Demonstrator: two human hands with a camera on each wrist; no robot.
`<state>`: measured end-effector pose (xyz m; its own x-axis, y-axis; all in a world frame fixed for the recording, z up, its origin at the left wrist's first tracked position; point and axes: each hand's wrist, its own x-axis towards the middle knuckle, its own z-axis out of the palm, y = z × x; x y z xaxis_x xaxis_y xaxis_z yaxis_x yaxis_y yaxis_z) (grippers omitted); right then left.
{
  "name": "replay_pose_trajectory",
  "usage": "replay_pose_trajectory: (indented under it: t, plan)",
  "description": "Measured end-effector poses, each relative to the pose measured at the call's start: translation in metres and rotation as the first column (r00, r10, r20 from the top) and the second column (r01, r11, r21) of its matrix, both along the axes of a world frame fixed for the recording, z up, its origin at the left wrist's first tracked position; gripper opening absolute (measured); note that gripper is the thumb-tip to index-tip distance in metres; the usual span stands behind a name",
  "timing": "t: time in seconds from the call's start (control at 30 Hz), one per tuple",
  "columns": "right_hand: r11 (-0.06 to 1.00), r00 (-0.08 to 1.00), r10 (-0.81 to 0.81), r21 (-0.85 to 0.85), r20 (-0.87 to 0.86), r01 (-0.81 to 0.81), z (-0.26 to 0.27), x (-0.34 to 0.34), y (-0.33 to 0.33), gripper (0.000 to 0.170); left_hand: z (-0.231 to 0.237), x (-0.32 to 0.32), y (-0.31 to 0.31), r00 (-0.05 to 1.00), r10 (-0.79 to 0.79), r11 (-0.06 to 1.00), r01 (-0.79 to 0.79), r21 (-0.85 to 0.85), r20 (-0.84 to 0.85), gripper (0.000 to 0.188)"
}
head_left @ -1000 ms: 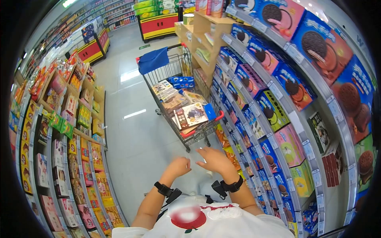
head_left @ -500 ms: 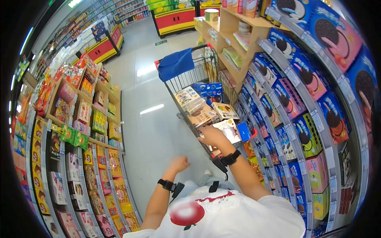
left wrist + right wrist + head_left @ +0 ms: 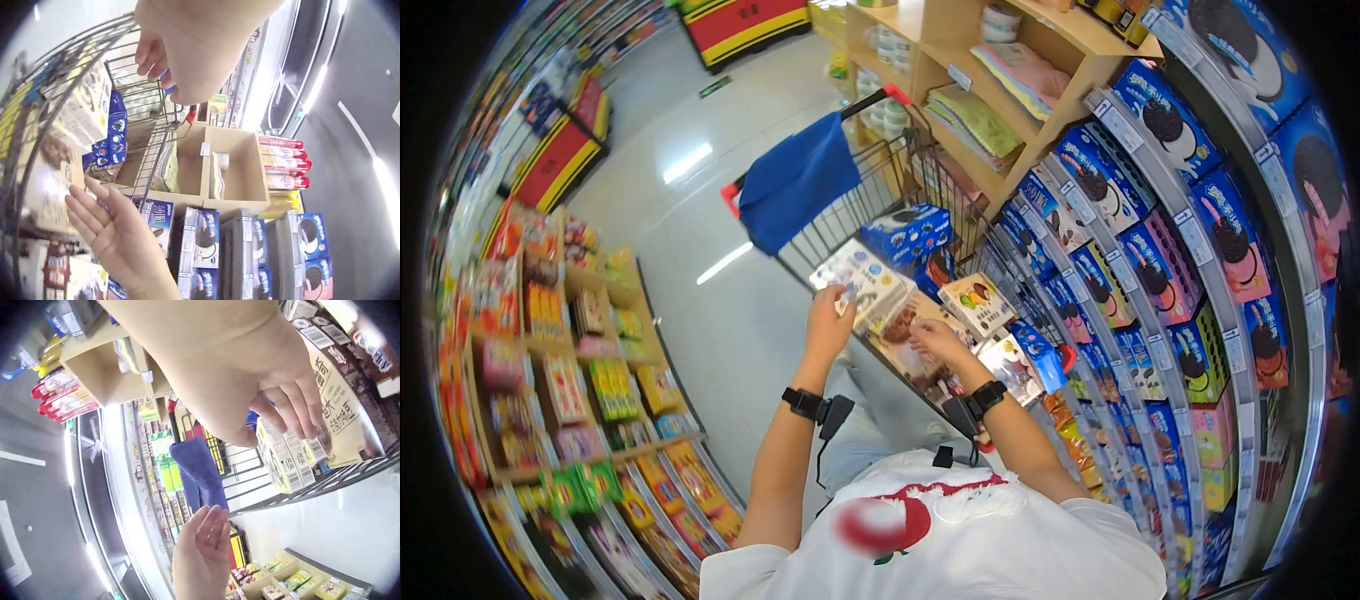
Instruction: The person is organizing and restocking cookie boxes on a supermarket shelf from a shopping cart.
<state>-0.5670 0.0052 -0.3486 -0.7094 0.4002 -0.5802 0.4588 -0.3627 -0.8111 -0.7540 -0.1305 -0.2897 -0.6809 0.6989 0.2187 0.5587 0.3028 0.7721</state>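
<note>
A wire shopping cart [image 3: 865,104] stands in front of me, filled with boxes. My left hand [image 3: 830,318] is at its left side, fingers loosely bent at the edge of a white box [image 3: 862,284]. Over a large brown box [image 3: 920,368] my right hand [image 3: 940,342] hovers with relaxed fingers; the right wrist view shows this hand [image 3: 278,394] close above the box tops, gripping nothing. In the left wrist view the left hand [image 3: 165,59] has nothing between its fingers. A blue box [image 3: 907,231] and a cream box [image 3: 977,304] lie beside these.
A blue cloth [image 3: 797,185] hangs over the cart's far end. Shelves of blue cookie boxes [image 3: 1170,125] run close along the right. A wooden rack [image 3: 950,60] stands behind the cart. Snack shelves [image 3: 570,360] line the left, across the tiled floor [image 3: 690,215].
The cart is closer to me now. My left hand has moved forward from beside my body to the white box, and the right hand has reached in over the brown box.
</note>
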Motion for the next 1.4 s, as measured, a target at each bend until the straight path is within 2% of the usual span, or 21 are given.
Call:
replay_pose_trajectory:
  t: [0.03, 0.1, 0.17, 0.27, 0.3, 0.37, 0.47, 0.53, 0.57, 0.67, 0.77, 0.87, 0.9, 1.0, 1.03, 1.13, 1.17, 1.23, 1.27, 1.3, 1.4]
  plan:
    - [0.996, 0.997, -0.079, -0.047, 0.013, 0.080, -0.009, -0.015, 0.001, 0.033, -0.008, -0.026, 0.019, 0.999, -0.026, 0.999, 0.025, -0.023, -0.028, 0.034]
    - [0.950, 0.961, -0.265, -0.148, 0.085, 0.275, -0.023, -0.038, -0.005, 0.026, -0.025, -0.069, 0.046, 0.993, -0.119, 0.930, 0.114, -0.350, 0.008, 0.042]
    - [0.945, 0.953, -0.233, -0.185, 0.195, 0.269, -0.025, -0.062, -0.005, 0.022, -0.052, -0.110, 0.066, 0.971, -0.227, 0.730, 0.224, -0.645, 0.080, 0.058]
    - [0.924, 0.920, -0.305, -0.156, 0.247, 0.349, -0.043, -0.084, -0.006, 0.023, -0.081, -0.136, 0.083, 0.933, -0.348, 0.519, 0.276, -0.809, 0.096, 0.064]
    - [0.907, 0.897, -0.354, -0.138, 0.264, 0.399, -0.044, -0.087, -0.008, 0.025, -0.088, -0.142, 0.087, 0.908, -0.355, 0.455, 0.374, -0.808, 0.221, 0.069]
    - [0.885, 0.842, -0.407, -0.074, 0.353, 0.459, -0.031, -0.097, -0.013, 0.030, -0.088, -0.141, 0.084, 0.902, -0.335, 0.394, 0.396, -0.829, 0.272, 0.071]
    - [0.918, 0.838, -0.327, -0.062, 0.437, 0.391, -0.040, -0.101, -0.013, 0.040, -0.111, -0.146, 0.088, 0.877, -0.337, 0.314, 0.448, -0.837, 0.343, 0.079]
    - [0.898, 0.792, -0.391, 0.006, 0.469, 0.440, -0.040, -0.105, -0.018, 0.044, -0.108, -0.145, 0.091, 0.875, -0.310, 0.274, 0.457, -0.846, 0.373, 0.083]
    - [0.887, 0.771, -0.421, 0.039, 0.478, 0.460, -0.040, -0.108, -0.020, 0.046, -0.129, -0.151, 0.089, 0.874, -0.278, 0.322, 0.475, -0.819, 0.398, 0.091]
    - [0.895, 0.786, -0.429, 0.091, 0.445, 0.437, -0.020, -0.118, -0.022, 0.051, -0.133, -0.162, 0.098, 0.849, -0.220, 0.403, 0.527, -0.748, 0.480, 0.094]
    - [0.888, 0.797, -0.447, 0.304, 0.407, 0.344, -0.052, -0.114, -0.033, 0.048, -0.162, -0.171, 0.098, 0.773, -0.278, 0.438, 0.631, -0.641, 0.570, 0.092]
    - [0.777, 0.715, -0.629, 0.261, 0.306, 0.572, -0.039, -0.122, -0.038, 0.048, -0.127, -0.158, 0.097, 0.775, -0.309, 0.365, 0.632, -0.684, 0.551, 0.086]
    - [0.800, 0.719, -0.592, 0.373, 0.364, 0.470, -0.068, -0.109, -0.036, 0.048, -0.130, -0.154, 0.095, 0.775, -0.345, 0.347, 0.629, -0.696, 0.529, 0.082]
    - [0.796, 0.733, -0.606, 0.240, 0.310, 0.556, -0.040, -0.095, -0.022, 0.047, -0.108, -0.145, 0.098, 0.703, -0.336, 0.286, 0.711, -0.643, 0.627, 0.080]
    - [0.755, 0.702, -0.654, 0.184, 0.283, 0.629, -0.019, -0.093, -0.018, 0.044, -0.086, -0.141, 0.100, 0.694, -0.340, 0.294, 0.720, -0.629, 0.635, 0.078]
    - [0.599, 0.585, -0.801, 0.149, 0.128, 0.787, 0.003, -0.069, -0.010, 0.045, -0.049, -0.124, 0.106, 0.473, -0.335, 0.450, 0.840, -0.303, 0.815, 0.065]
    - [0.556, 0.550, -0.831, 0.123, 0.082, 0.822, 0.007, -0.058, -0.008, 0.044, -0.132, -0.103, 0.106, 0.532, -0.333, 0.416, 0.824, -0.385, 0.778, 0.065]
    - [0.484, 0.484, -0.875, 0.082, 0.014, 0.871, 0.008, -0.032, -0.005, 0.040, -0.086, -0.083, 0.110, 0.545, -0.497, 0.456, 0.826, -0.332, 0.675, 0.066]
    - [0.412, 0.413, -0.911, 0.067, 0.008, 0.909, 0.018, -0.028, -0.007, 0.037, -0.062, -0.070, 0.115, 0.547, -0.572, 0.472, 0.829, -0.300, 0.611, 0.067]
    - [0.368, 0.367, -0.930, 0.082, 0.027, 0.926, 0.023, -0.021, -0.007, 0.035, -0.054, -0.058, 0.123, 0.576, -0.511, 0.393, 0.817, -0.423, 0.638, 0.069]
    - [0.248, 0.237, -0.966, 0.113, 0.101, 0.962, 0.035, 0.005, -0.009, 0.029, -0.045, -0.030, 0.139, 0.566, -0.559, 0.481, 0.817, -0.319, 0.606, 0.067]
